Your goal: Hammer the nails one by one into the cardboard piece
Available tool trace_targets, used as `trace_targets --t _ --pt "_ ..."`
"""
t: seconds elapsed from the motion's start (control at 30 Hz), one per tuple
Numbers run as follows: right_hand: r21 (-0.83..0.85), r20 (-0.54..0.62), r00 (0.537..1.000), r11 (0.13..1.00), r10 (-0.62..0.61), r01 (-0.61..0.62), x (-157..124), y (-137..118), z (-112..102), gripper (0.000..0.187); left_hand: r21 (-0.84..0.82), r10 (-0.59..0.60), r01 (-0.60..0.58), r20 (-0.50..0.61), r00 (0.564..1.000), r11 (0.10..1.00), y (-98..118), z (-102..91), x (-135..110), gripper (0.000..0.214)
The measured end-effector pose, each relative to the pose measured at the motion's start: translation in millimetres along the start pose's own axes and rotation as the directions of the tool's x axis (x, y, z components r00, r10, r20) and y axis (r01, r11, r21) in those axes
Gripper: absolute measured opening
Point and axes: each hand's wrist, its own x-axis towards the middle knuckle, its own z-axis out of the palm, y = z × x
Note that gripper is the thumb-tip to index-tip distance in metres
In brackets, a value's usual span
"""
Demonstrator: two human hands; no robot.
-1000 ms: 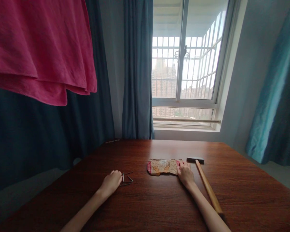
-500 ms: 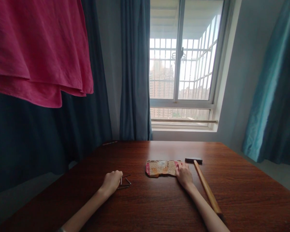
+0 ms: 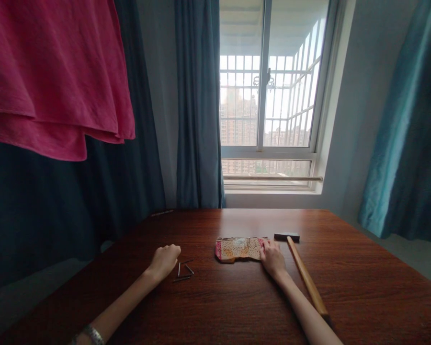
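My left hand [image 3: 165, 261] is closed in a loose fist just left of several thin metal nails [image 3: 180, 269] lying loose on the table. Its fingertips are hidden, so I cannot see what, if anything, is in them. The curled fingers of my right hand [image 3: 273, 258] grip the right end of a flat, irregular-edged board [image 3: 237, 249] with a dotted tan, orange and pink pattern. Just right of that hand lies a hammer [image 3: 307, 275], its dark head away from me and its wooden handle slanting toward me.
The brown wooden table [image 3: 222, 306] reaches back toward a barred window [image 3: 267, 96]. A thin pale strip [image 3: 161, 212] lies at the far left table edge. Blue curtains [image 3: 199, 120] hang at both sides, and a pink cloth [image 3: 57, 81] hangs at upper left.
My left hand has lifted slightly up and away from the nails, uncovering more of them. A bracelet shows on the left wrist. My right hand stays on the board; the view has shifted slightly.
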Motion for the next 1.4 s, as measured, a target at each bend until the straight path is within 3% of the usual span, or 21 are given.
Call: trace_targets --t 0.13,0.2,0.3,0.4,0.5,0.6,0.73,0.87,1.4 --pt "0.031 -0.008 1.000 1.000 0.001 -0.001 0 1 0 0.029 0.020 0.045 -0.041 -0.206 0.978 0.999 3 -18.2 14 0.026" --pt "0.052 -0.017 1.000 0.999 -0.001 0.002 0 2 -1 0.028 -0.074 0.048 -0.072 -0.291 0.956 0.995 13 -26.6 22 0.027" --pt "0.087 -0.040 0.999 0.996 -0.001 0.004 2 3 -3 0.028 -0.324 0.030 -0.144 -0.330 0.943 0.935 42 -31.3 34 0.025" --pt "0.118 -0.070 0.998 0.993 -0.006 0.015 4 4 -6 0.029 -0.589 0.092 -0.289 -0.340 0.936 0.755 80 -21.0 46 0.027" --pt "0.265 -0.124 0.992 0.963 -0.023 0.055 6 3 -9 0.028 -0.723 0.131 -0.362 -0.356 0.925 0.588 120 -1.6 52 0.030" --pt "0.469 -0.162 0.986 0.877 -0.026 0.101 7 -1 -11 0.024 -0.785 0.128 -0.344 -0.327 0.936 0.516 154 13.5 52 0.031" --pt "0.544 -0.163 0.985 0.827 -0.059 0.140 6 -8 -13 0.021 -0.808 0.096 -0.339 -0.336 0.937 0.482 184 20.3 47 0.030" --pt "0.599 -0.134 0.985 0.783 -0.110 0.169 5 -15 -16 0.022 -0.805 0.116 -0.380 -0.370 0.922 0.455 196 22.8 47 0.027" --pt "0.751 -0.051 0.993 0.651 -0.106 0.108 -1 -26 -14 0.022 -0.798 0.152 -0.436 -0.411 0.899 0.417 208 20.8 39 0.027"
